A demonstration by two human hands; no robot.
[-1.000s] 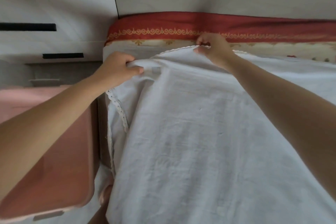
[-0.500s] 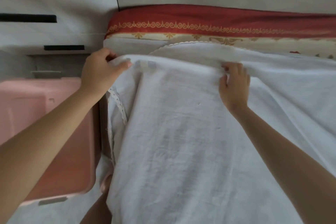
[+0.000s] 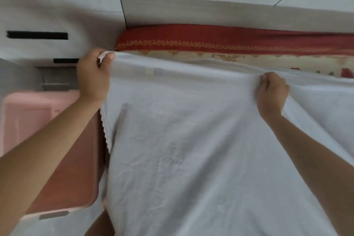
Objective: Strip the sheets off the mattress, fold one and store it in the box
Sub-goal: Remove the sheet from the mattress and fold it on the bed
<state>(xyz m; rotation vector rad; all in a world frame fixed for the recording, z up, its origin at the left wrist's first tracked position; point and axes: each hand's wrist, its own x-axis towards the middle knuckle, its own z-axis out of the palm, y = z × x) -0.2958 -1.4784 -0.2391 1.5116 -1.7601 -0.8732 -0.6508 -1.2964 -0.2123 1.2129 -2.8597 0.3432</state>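
White sheet (image 3: pixel 191 149): wrinkled, scalloped trim, lifted off mattress (image 3: pixel 249 57) at near-left corner, draped toward viewer. Mattress: red and cream, gold scrollwork, partly bared. Pink box (image 3: pixel 63 168): open, left of bed.

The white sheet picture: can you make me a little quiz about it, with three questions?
1. True or false: both hands are gripping the white sheet.
2. Which hand holds the corner of the sheet nearest the pink box? A) the left hand B) the right hand
3. Fill in: past the sheet's far edge, the uncovered bedding has a ____ band with gold swirls.

Key:
1. True. The left hand and the right hand are each closed on a bunch of the sheet.
2. A. The box is on the left, beside the bed.
3. Red. The red band lies against the pale headboard.
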